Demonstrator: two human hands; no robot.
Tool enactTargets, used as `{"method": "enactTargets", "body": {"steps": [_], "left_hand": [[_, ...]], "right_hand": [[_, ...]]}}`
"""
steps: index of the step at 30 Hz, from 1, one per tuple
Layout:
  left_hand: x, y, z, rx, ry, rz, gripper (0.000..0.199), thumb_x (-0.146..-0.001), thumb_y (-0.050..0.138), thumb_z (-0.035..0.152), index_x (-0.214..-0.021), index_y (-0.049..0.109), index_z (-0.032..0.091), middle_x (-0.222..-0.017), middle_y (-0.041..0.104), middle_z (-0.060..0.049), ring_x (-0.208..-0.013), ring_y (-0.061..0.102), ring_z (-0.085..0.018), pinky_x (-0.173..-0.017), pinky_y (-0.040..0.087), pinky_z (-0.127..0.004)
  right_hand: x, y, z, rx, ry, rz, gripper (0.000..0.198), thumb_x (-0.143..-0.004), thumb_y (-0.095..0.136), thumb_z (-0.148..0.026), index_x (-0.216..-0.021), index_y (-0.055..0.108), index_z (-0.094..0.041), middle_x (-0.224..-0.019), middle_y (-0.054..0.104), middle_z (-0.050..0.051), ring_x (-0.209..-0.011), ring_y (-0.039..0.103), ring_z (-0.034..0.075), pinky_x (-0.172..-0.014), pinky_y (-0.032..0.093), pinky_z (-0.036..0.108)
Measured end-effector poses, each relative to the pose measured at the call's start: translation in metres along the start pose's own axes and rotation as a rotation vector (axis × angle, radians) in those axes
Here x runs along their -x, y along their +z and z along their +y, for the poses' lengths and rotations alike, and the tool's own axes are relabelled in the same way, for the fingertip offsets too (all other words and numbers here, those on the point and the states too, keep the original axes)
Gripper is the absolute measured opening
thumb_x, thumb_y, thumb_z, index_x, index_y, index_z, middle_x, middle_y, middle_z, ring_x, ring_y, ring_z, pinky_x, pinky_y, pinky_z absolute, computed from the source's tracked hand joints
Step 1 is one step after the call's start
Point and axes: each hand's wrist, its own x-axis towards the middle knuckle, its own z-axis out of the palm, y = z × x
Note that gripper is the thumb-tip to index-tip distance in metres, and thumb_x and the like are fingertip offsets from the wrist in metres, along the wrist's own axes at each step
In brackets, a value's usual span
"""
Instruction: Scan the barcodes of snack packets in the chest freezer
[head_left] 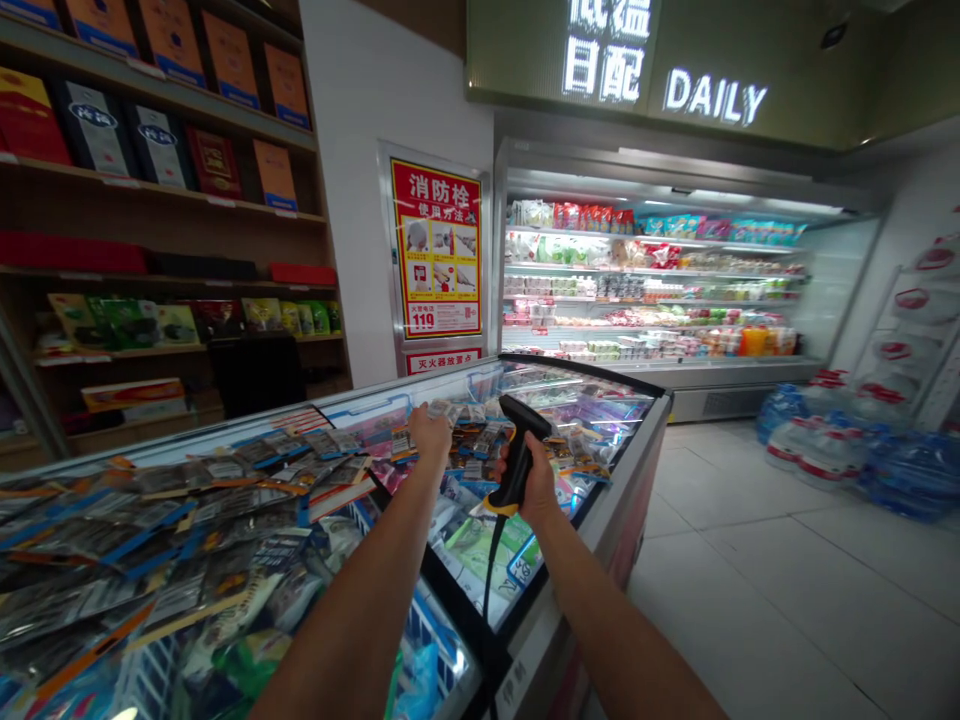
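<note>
The right border of the freezer chest [600, 540] is marked by a pale rim running from near to far, with a dark-edged corner at the far right. Beyond this rim, open tiled floor [712, 560] is seen, bounded on the far right by bundled water bottles [915, 470] and on the far side by a lit refrigerated case [735, 376]. To the left, the chest top is taken up by a wide spread of overlapping packets [202, 510]; on the far left, shelving [150, 218] stands behind it.

Both forearms are cut off by the near border, and part of the chest top is hidden by the left one. Goods under the glass are partly obscured by reflections and by the packets above. Print on the packets is too small to be read. The near end of the cable [491, 570] is lost at the bottom border.

The scanner [517, 475] is gripped by its handle in the right hand [537, 480], its head raised over the glass. The left hand [431, 435] is extended to the left of it, well clear of the right hand, its fingertips at the far group of packets; whether one is pinched cannot be told.
</note>
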Motion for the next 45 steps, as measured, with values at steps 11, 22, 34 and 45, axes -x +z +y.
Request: {"method": "enactTargets", "body": {"steps": [11, 22, 34, 45], "left_hand": [[0.004, -0.044, 0.013, -0.519, 0.301, -0.242, 0.036, -0.058, 0.054, 0.0, -0.09, 0.057, 0.015, -0.128, 0.045, -0.014, -0.124, 0.033, -0.028, -0.102, 0.025, -0.041], [-0.004, -0.145, 0.019, -1.413, 0.457, -0.361, 0.023, -0.075, 0.046, 0.025, -0.089, 0.062, 0.018, -0.117, 0.054, -0.016, -0.121, 0.033, -0.034, -0.096, 0.021, -0.054], [0.001, -0.144, 0.034, -1.691, 0.555, -0.454, 0.029, -0.076, 0.037, 0.014, -0.066, 0.064, 0.018, -0.072, 0.067, -0.012, -0.073, 0.061, -0.027, -0.095, 0.021, -0.05], [0.013, -0.124, 0.044, -1.479, 0.552, -0.55, 0.026, -0.078, 0.039, 0.021, -0.08, 0.065, 0.02, -0.08, 0.067, -0.01, -0.08, 0.061, -0.025, -0.083, 0.037, -0.038]], "right_hand": [[0.003, 0.002, -0.001, -0.001, 0.022, -0.001, 0.027, -0.064, 0.058, -0.04, -0.076, 0.053, -0.017, -0.05, 0.053, -0.003, -0.038, 0.047, 0.009, -0.033, 0.037, 0.02], [0.011, 0.006, 0.004, 0.058, 0.027, -0.046, 0.026, -0.067, 0.057, -0.039, -0.079, 0.054, -0.016, -0.05, 0.054, -0.003, -0.039, 0.048, 0.01, -0.033, 0.039, 0.02], [0.013, 0.009, 0.003, 0.054, 0.037, -0.037, 0.024, -0.067, 0.057, -0.039, -0.076, 0.054, -0.017, -0.049, 0.053, -0.003, -0.038, 0.047, 0.01, -0.033, 0.038, 0.02], [0.012, 0.008, 0.004, 0.042, 0.058, -0.046, 0.026, -0.068, 0.055, -0.04, -0.079, 0.055, -0.016, -0.05, 0.053, -0.003, -0.038, 0.047, 0.009, -0.033, 0.037, 0.019]]}}
